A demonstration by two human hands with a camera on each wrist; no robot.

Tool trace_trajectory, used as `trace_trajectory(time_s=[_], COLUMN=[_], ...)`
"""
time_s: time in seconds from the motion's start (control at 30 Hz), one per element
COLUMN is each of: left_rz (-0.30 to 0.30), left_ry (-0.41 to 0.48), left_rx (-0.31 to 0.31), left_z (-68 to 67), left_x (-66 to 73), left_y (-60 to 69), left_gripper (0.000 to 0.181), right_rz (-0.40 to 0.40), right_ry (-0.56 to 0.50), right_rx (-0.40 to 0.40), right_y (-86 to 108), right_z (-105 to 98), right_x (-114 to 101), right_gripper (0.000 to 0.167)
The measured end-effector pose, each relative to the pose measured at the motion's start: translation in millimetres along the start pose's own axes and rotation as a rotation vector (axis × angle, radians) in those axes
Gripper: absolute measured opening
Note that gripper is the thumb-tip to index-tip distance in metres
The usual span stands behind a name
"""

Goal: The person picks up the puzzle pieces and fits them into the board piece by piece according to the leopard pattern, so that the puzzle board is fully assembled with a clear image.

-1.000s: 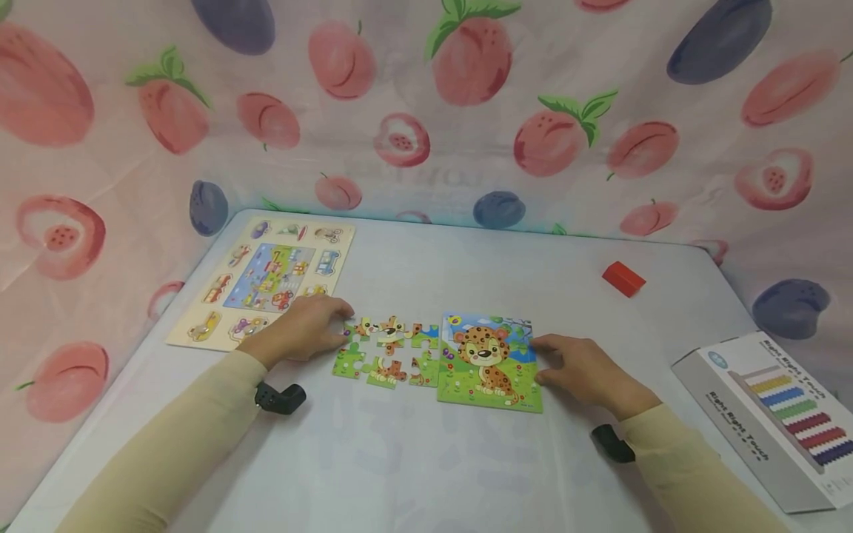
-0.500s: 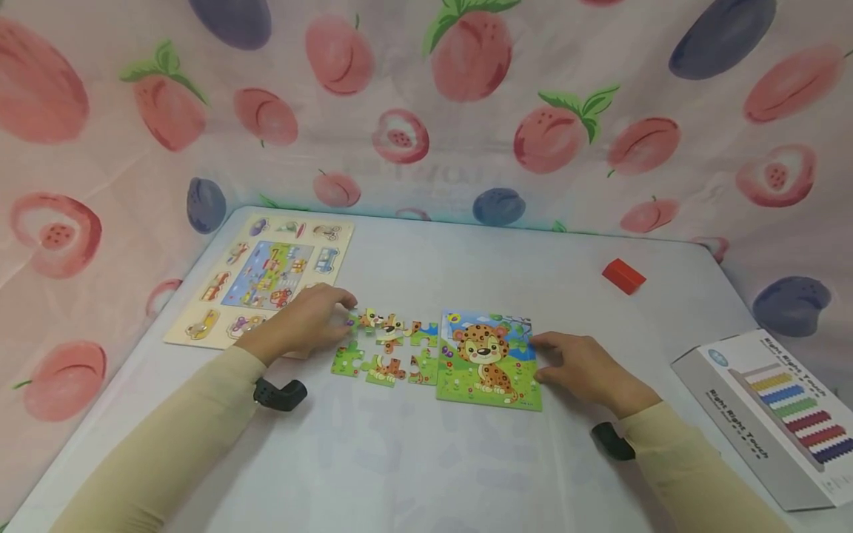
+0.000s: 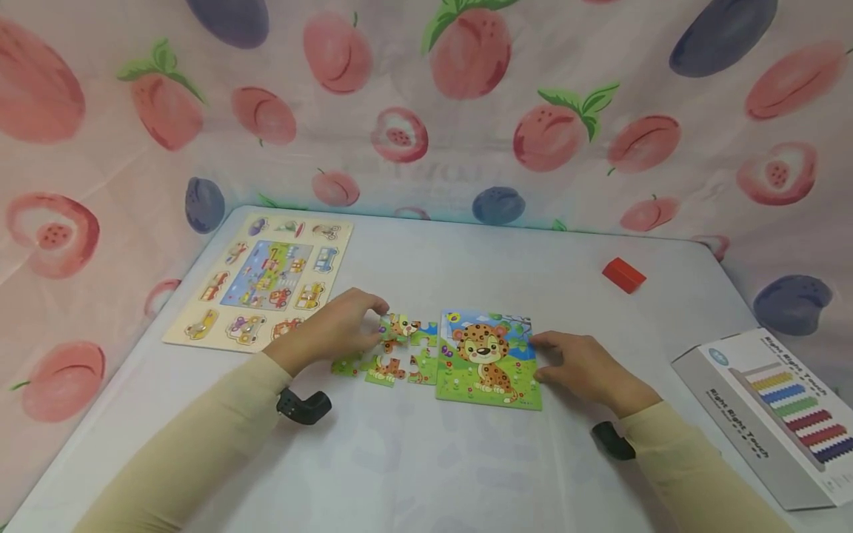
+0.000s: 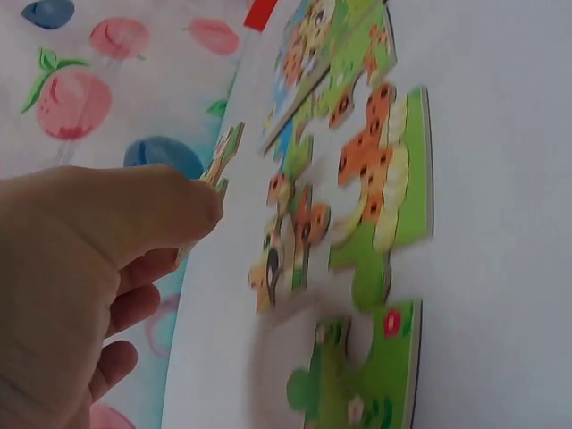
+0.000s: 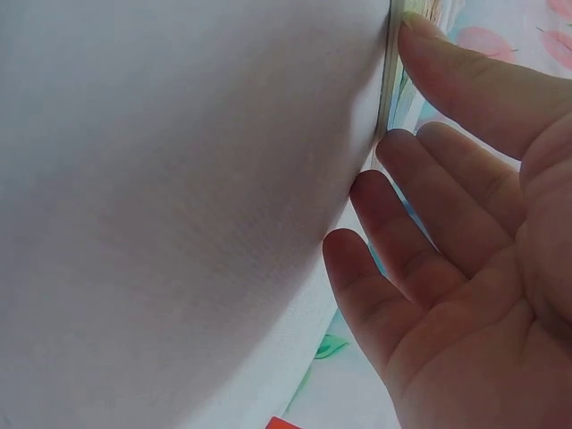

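My left hand (image 3: 340, 326) pinches a puzzle piece (image 3: 400, 326) between thumb and fingers; the left wrist view shows this piece (image 4: 222, 159) raised above the table. Below it lie loose jigsaw pieces (image 3: 423, 371) with green grass and orange spotted parts, some with gaps between them. Directly right of them is the leopard picture board (image 3: 489, 363), lying flat. My right hand (image 3: 586, 368) touches the board's right edge with thumb and fingertips; in the right wrist view the fingers (image 5: 429, 241) are spread and slightly bent against that edge.
A wooden vehicle puzzle board (image 3: 180, 334) lies at the back left. A red block (image 3: 624, 275) sits at the back right. The white and grey box (image 3: 726, 422) stands at the right edge. Fruit-patterned cloth (image 3: 426, 178) hangs behind and beside the table.
My left hand has moved to the right, carrying a piece off the left end of the upper row and over the pieces beside it. The right hand and the leopard board keep their places.
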State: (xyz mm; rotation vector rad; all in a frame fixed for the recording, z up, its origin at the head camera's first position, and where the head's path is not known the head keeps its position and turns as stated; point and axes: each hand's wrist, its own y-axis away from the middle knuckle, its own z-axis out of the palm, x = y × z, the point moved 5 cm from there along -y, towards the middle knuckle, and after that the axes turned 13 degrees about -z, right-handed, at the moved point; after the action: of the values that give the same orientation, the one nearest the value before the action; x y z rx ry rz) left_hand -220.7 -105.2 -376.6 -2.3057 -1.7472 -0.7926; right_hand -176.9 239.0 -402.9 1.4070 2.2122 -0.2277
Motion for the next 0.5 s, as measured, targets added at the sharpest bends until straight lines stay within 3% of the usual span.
trace_trajectory(time_s=[0.17, 0.3, 0.5], left_rz=[-0.008, 0.002, 0.057], left_ry=[-0.002, -0.001, -0.011], left_rx=[0.025, 0.012, 0.005], left_z=[6.4, 13.2, 21.6], left_x=[14.2, 22.7, 34.8], left_y=[-0.3, -1.1, -3.3], left_gripper=[0.041, 0.042, 0.04], right_rz=[-0.002, 0.004, 0.008], right_ry=[-0.006, 0.006, 0.018], right_rx=[-0.001, -0.006, -0.014], right_y=[0.1, 0.2, 0.2], right_z=[-0.1, 0.1, 0.3], right_x=[-1.3, -1.7, -1.3], right_gripper=[0.057, 0.057, 0.058])
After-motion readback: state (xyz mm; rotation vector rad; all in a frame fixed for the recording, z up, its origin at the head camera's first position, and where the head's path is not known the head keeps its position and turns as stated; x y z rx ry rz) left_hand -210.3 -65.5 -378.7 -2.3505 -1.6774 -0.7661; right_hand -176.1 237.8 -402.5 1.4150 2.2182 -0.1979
